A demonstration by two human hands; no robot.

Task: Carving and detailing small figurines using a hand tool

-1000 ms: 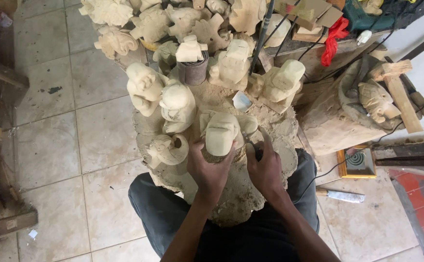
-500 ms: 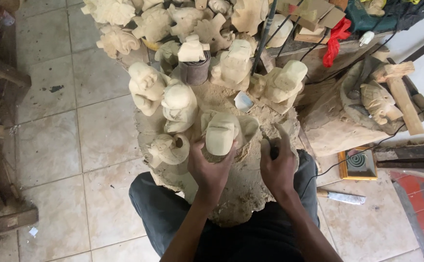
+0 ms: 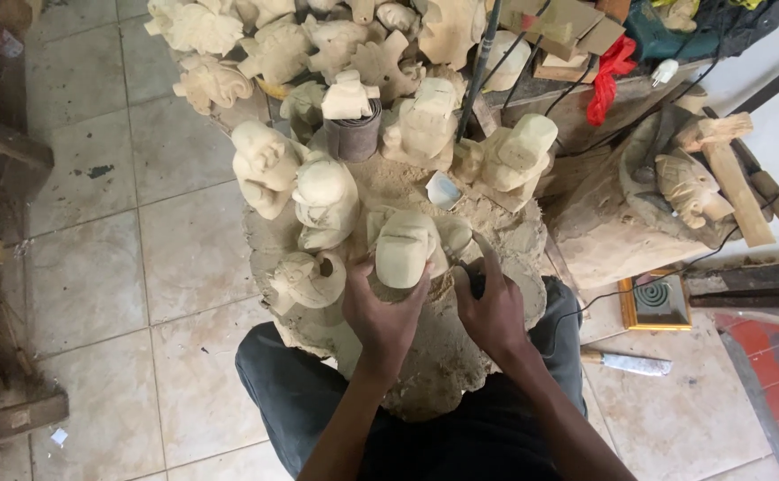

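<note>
Pale wooden carving (image 3: 404, 249) is gripped upright by the left hand (image 3: 382, 312) on the sawdust-covered surface (image 3: 443, 356). Just beside it, a dark tool (image 3: 476, 282) is clenched in the right hand (image 3: 494, 312). Shaping seems underway; steady bracing is called for next.

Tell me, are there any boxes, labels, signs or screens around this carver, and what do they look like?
Flat box: on the floor tiles right of the right hand, square, yellow-orange edge, dark face with a pale spiral.
No signs or screens that I can see.
</note>
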